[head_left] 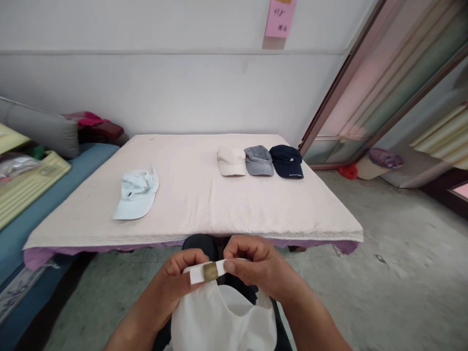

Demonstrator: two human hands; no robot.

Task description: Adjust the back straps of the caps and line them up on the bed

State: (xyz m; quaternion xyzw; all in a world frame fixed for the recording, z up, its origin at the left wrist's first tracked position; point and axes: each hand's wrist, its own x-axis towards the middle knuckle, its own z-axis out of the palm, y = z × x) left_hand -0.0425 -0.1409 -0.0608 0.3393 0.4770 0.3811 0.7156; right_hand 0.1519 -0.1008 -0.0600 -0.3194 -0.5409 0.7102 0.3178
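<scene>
Fingers of left hand (175,275) and right hand (261,265) pinch a white fabric cap (204,317) by its strap (197,275), best kept flat beside the brass-coloured buckle (210,271).

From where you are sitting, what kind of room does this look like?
Probably a room in a home, perhaps a bedroom: a cloth-covered platform stands against a plain wall, with a grey cushion at the left and a curtain at the right.

I count five fabric caps (232,161): one pale blue cap (136,192), one cream cap (231,160), one grey cap (259,160), one navy cap (286,161), one white cap (226,321). I see one brass-coloured buckle (210,271) and one pink paper note (280,18).
</scene>
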